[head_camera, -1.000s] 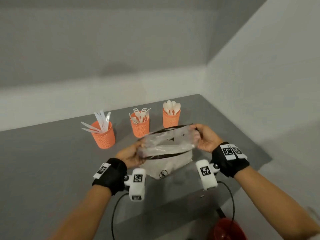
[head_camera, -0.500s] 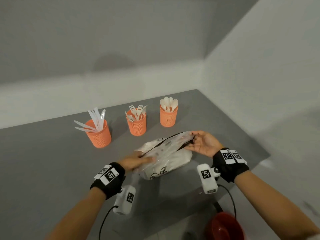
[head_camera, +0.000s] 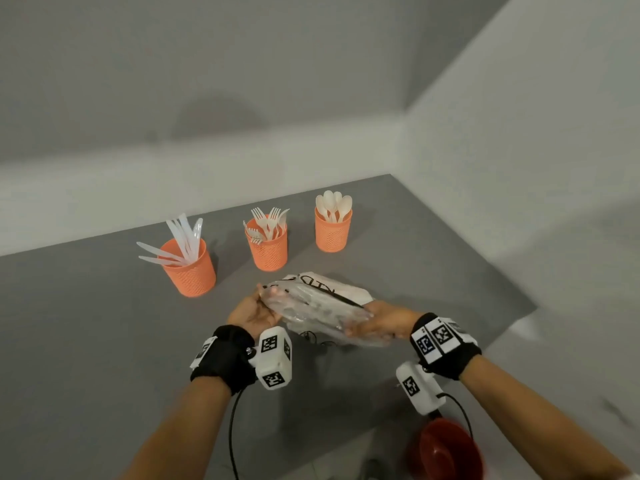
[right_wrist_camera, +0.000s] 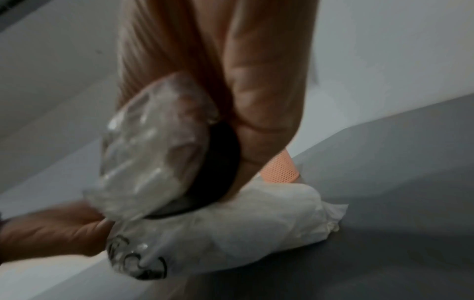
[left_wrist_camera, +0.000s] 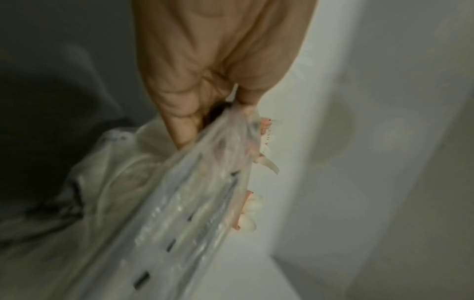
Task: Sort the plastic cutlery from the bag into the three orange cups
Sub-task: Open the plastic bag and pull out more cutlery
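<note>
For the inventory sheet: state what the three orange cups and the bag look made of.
Three orange mesh cups: apparently matte plastic, with fine perforated walls; coated metal can't be excluded. Clear crinkled bag: thin glossy plastic film, see-through, creased, with a black strip along its mouth.

Three cups stand in a row on the tabletop [head_camera: 86,341] — knives cup [head_camera: 190,271] left, forks cup [head_camera: 269,249] middle, spoons cup [head_camera: 333,230] right. Before them lies the bag [head_camera: 322,306], between left hand [head_camera: 251,311] and right hand [head_camera: 382,323].
</note>
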A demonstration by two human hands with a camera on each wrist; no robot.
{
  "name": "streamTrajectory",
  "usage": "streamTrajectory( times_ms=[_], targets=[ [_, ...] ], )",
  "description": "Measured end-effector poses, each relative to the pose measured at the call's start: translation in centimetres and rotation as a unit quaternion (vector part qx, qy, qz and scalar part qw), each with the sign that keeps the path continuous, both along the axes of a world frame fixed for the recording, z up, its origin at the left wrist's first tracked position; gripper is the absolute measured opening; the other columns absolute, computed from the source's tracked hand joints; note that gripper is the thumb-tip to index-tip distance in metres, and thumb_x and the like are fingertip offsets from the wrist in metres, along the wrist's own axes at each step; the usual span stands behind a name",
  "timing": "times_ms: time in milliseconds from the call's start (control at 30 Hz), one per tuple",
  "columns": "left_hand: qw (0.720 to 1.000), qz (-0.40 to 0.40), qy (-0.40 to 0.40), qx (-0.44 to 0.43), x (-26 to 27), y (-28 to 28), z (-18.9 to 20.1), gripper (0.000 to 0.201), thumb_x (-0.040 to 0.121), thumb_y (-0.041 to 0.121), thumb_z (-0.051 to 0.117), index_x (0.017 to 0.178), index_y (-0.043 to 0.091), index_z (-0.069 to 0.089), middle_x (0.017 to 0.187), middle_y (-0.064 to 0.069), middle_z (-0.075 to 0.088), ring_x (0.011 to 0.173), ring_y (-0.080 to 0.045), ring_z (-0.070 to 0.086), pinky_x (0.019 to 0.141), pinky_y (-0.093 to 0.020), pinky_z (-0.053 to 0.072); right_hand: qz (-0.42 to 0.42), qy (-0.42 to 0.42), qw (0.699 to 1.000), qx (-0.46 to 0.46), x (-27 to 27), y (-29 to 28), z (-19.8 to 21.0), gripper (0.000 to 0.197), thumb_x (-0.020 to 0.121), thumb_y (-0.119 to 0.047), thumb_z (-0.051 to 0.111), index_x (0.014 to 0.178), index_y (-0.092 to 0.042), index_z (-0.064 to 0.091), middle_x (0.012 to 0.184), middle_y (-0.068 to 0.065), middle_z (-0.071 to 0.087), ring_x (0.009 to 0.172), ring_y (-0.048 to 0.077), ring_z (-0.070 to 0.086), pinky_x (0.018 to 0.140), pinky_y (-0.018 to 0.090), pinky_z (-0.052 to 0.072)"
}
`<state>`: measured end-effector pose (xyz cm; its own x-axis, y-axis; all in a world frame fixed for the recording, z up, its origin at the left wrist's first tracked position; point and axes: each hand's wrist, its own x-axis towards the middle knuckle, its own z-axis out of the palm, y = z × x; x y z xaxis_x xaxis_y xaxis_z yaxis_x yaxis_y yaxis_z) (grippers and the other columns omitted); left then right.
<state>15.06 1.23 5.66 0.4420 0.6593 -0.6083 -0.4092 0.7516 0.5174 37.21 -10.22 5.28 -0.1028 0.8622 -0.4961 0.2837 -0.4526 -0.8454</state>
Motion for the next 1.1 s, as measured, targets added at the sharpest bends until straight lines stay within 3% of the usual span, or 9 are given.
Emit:
streamTrajectory(
  times_ms=[67,100,200,433,567,700,900,1000,1100],
  targets=[
    [0.999,0.029,-0.01,-0.012,0.8,-0.3,-0.1,0.028,0.099,0.031,0.036,0.101,0.015,0.059,0.048,0.011,0.044,0.097,-0.014,0.067,0.093,-0.028,0.047,0.023,-0.035,0.999,-0.009,-0.4,-0.1,-0.5,0.028,0.08,-0.028,0.071,0.104,-0.019,0.061,0.088,-0.01,0.069,0.079,0.007,0.063,0.075,0.021,0.048],
    [0.998,0.031,-0.037,-0.028,1.0,-0.2,-0.6,0.017,0.096,0.033,0.04,0.098,0.024,0.054,0.126,0.011,0.038,0.097,-0.009,0.066,0.086,-0.023,0.05,0.032,-0.041,0.998,-0.022,-0.5,-0.2,-0.4,0.018,0.084,-0.027,0.067,0.098,-0.018,0.06,0.074,-0.011,0.067,0.065,0.004,0.059,0.064,0.019,0.047],
    [0.984,-0.06,0.133,0.103,0.4,-0.1,-1.9,0.038,0.097,0.04,0.036,0.092,0.008,0.056,0.12,-0.038,0.045,0.055,-0.009,0.057,0.054,-0.023,0.044,-0.051,0.092,0.994,-0.029,0.4,-0.1,0.7,0.012,0.093,-0.015,0.05,0.085,-0.014,0.059,0.056,-0.01,0.066,0.044,-0.001,0.056,0.04,0.012,0.042],
    [0.699,-0.402,0.378,0.454,-0.4,-2.9,-1.6,0.037,0.081,0.043,0.066,0.104,0.017,0.053,0.091,0.009,0.052,0.083,-0.009,0.049,0.071,-0.012,0.038,-0.409,0.372,0.833,0.012,1.8,3.1,0.4,0.019,0.069,-0.012,0.051,0.072,-0.003,0.067,0.077,0.018,0.073,0.064,0.025,0.07,0.066,0.031,0.05],
    [0.849,-0.359,0.251,0.297,-1.1,-2.4,-0.6,0.035,0.083,0.045,0.052,0.083,0.01,0.053,0.059,0.0,0.05,0.045,-0.007,0.044,0.046,-0.015,0.041,-0.437,0.436,0.786,0.008,1.1,3.2,-0.1,0.015,0.075,-0.01,0.045,0.071,-0.006,0.059,0.059,0.011,0.066,0.055,0.022,0.063,0.056,0.027,0.054],
    [0.979,-0.168,0.035,0.113,-2.2,-0.9,-0.3,0.041,0.098,0.037,0.034,0.099,0.005,0.061,0.075,-0.008,0.073,0.065,-0.016,0.071,0.055,-0.026,0.057,-0.301,0.323,0.896,-0.042,1.0,1.7,0.1,0.022,0.085,-0.027,0.05,0.074,-0.012,0.062,0.042,-0.003,0.055,0.035,0.009,0.051,0.04,0.016,0.044],
    [1.0,0.01,-0.022,-0.008,-1.0,0.7,-1.6,0.037,0.099,0.033,0.034,0.075,0.009,0.05,0.056,-0.009,0.066,0.051,-0.018,0.066,0.057,-0.032,0.059,0.023,-0.023,0.999,-0.028,-0.4,0.4,-2.0,0.064,0.071,-0.039,0.077,0.129,-0.025,0.052,0.127,-0.008,0.059,0.118,0.008,0.053,0.104,0.024,0.038],
    [0.996,-0.074,0.033,0.044,-0.7,-0.3,-1.1,0.039,0.101,0.03,0.029,0.085,0.005,0.054,0.097,-0.04,0.059,0.047,-0.017,0.064,0.1,-0.037,0.044,-0.001,0.01,0.998,-0.065,-0.3,0.7,-1.3,0.052,0.072,-0.053,0.069,0.112,-0.021,0.063,0.111,-0.004,0.065,0.088,0.001,0.063,0.086,0.02,0.045],
    [0.908,-0.153,0.3,0.25,-0.9,-0.6,-2.0,0.023,0.101,0.015,0.032,0.088,0.007,0.05,0.085,-0.024,0.065,0.044,-0.013,0.054,0.053,-0.028,0.051,-0.216,0.223,0.946,-0.094,1.4,1.2,-0.9,0.021,0.087,-0.036,0.06,0.082,-0.015,0.063,0.055,-0.005,0.059,0.036,0.0,0.049,0.043,0.014,0.044]
  ],
)
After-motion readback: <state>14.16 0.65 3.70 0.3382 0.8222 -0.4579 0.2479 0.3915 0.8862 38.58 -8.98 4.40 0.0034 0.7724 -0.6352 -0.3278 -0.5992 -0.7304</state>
